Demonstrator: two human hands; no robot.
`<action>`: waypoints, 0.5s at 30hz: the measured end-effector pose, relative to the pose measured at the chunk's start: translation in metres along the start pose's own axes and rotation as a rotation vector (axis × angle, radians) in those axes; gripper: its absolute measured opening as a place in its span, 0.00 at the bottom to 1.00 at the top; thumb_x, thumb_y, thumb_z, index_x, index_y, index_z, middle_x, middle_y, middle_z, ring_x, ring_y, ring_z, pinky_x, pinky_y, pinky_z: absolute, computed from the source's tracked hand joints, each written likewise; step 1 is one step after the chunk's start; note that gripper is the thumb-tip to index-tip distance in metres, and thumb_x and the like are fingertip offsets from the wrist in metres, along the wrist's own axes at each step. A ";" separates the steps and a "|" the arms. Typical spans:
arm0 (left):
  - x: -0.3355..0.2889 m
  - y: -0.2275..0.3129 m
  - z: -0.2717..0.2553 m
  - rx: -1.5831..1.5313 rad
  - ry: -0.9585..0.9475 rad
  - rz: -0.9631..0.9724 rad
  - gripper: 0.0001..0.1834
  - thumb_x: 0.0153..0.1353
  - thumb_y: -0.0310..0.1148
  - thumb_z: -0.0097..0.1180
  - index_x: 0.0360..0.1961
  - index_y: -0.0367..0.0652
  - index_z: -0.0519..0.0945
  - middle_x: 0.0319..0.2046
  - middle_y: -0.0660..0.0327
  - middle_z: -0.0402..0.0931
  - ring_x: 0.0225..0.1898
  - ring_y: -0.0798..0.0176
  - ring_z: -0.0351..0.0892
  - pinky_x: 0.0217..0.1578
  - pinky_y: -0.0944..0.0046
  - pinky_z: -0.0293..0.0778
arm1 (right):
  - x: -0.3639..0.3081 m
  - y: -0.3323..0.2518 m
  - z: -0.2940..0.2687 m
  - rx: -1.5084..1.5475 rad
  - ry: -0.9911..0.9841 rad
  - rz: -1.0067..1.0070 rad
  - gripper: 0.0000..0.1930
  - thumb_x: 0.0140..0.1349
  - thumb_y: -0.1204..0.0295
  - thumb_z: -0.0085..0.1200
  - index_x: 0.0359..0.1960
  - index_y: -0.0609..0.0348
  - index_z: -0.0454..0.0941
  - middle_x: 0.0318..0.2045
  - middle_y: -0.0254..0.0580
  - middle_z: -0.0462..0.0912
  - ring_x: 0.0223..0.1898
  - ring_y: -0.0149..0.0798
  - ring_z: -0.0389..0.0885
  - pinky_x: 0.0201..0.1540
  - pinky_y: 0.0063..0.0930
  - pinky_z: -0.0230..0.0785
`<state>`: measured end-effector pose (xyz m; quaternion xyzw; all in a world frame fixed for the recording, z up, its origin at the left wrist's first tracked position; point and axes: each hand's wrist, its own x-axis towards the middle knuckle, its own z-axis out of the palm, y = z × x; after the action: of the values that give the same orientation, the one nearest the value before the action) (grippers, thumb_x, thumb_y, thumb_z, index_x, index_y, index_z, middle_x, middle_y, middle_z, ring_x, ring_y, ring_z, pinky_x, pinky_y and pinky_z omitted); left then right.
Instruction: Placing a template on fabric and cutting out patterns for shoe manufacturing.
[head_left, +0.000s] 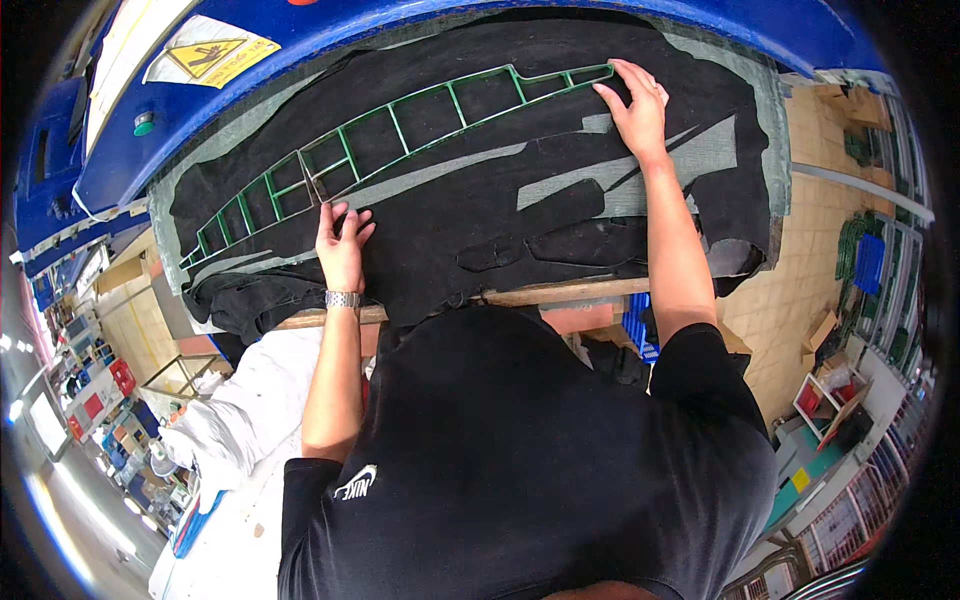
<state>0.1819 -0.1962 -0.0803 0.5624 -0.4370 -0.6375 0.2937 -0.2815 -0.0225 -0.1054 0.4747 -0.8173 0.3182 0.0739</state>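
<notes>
A long, narrow green cutting die with several crossbars lies on a black sheet of leather or similar material. It slants from lower left up to the far right. My right hand grips its right end, with thumb and fingers on either side of the tip. The fingertips of my left hand hold the near edge, beside a bare-metal crossbar. Long and rounded cut-outs in the black sheet show a grey-green surface underneath.
A blue machine body with a yellow warning label and a green button curves along the far side. The table's wooden edge runs near me. White cloth is heaped at lower left. Shelving stands to the right.
</notes>
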 end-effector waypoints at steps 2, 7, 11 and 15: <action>0.000 0.001 0.000 0.001 -0.002 -0.004 0.37 0.71 0.24 0.56 0.76 0.35 0.53 0.55 0.59 0.73 0.48 0.58 0.85 0.44 0.62 0.86 | -0.001 0.000 0.001 0.001 0.003 -0.003 0.22 0.60 0.62 0.68 0.56 0.53 0.82 0.56 0.35 0.83 0.61 0.40 0.78 0.63 0.38 0.60; -0.001 0.001 0.001 0.002 0.003 0.002 0.37 0.71 0.24 0.56 0.76 0.35 0.53 0.55 0.60 0.73 0.47 0.58 0.85 0.44 0.61 0.86 | -0.002 0.000 0.001 0.030 -0.001 -0.013 0.23 0.62 0.61 0.67 0.56 0.53 0.81 0.58 0.35 0.82 0.62 0.40 0.76 0.64 0.39 0.58; -0.003 -0.002 0.002 0.011 0.033 0.011 0.33 0.72 0.24 0.54 0.75 0.38 0.58 0.51 0.62 0.75 0.48 0.58 0.85 0.46 0.60 0.86 | 0.000 -0.002 0.000 0.021 -0.006 -0.010 0.23 0.61 0.60 0.67 0.56 0.53 0.82 0.57 0.35 0.83 0.61 0.40 0.77 0.63 0.38 0.58; 0.000 -0.004 0.000 0.024 -0.012 0.008 0.36 0.72 0.22 0.53 0.77 0.36 0.52 0.56 0.58 0.71 0.47 0.57 0.85 0.43 0.61 0.87 | 0.000 -0.002 -0.004 0.026 -0.002 -0.007 0.22 0.62 0.60 0.67 0.56 0.54 0.82 0.57 0.36 0.83 0.61 0.40 0.78 0.63 0.37 0.58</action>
<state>0.1821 -0.1946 -0.0837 0.5603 -0.4487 -0.6343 0.2869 -0.2804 -0.0213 -0.1009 0.4790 -0.8113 0.3282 0.0678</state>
